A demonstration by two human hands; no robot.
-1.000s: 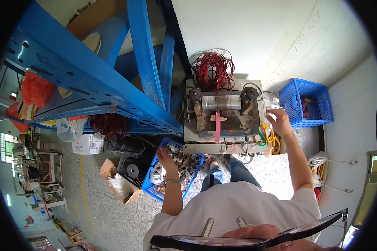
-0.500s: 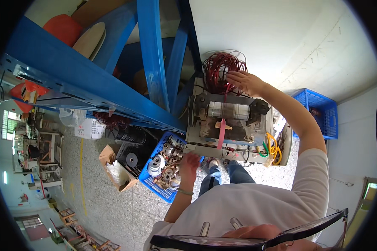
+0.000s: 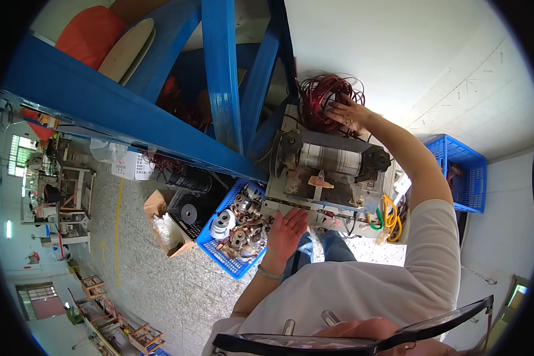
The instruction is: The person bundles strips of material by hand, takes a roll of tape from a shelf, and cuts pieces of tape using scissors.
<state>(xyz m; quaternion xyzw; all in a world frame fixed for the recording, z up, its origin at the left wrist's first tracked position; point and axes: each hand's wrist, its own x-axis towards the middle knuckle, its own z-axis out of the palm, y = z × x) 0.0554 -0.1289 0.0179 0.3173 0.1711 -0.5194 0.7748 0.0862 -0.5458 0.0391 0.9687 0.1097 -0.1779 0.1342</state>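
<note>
A machine with a ribbed metal roller [image 3: 329,159] stands before me, with a dark, worn plate below the roller. A small tan piece [image 3: 320,181] rests at that plate's middle. Behind the machine lies a loose bundle of dark red cords [image 3: 326,101]. My right hand [image 3: 351,117] reaches over the machine to the bundle's right side, its fingers stretched and apart against the cords. No held cord can be made out there. At the machine's front edge, my left hand [image 3: 287,230] is palm up with its fingers extended, holding nothing.
A blue crate [image 3: 236,272] of metal parts stands left of the machine, beside a black crate [image 3: 187,199] and a cardboard box [image 3: 160,215]. Blue rack beams [image 3: 222,77] rise at the left. Yellow cable [image 3: 391,219] hangs at the machine's right; another blue crate [image 3: 471,178] stands beyond.
The pinkish-red strip that ran over the roller and down the front no longer shows there. My left hand has risen rightward to the machine's front edge. My right hand's fingers have spread at the bundle.
</note>
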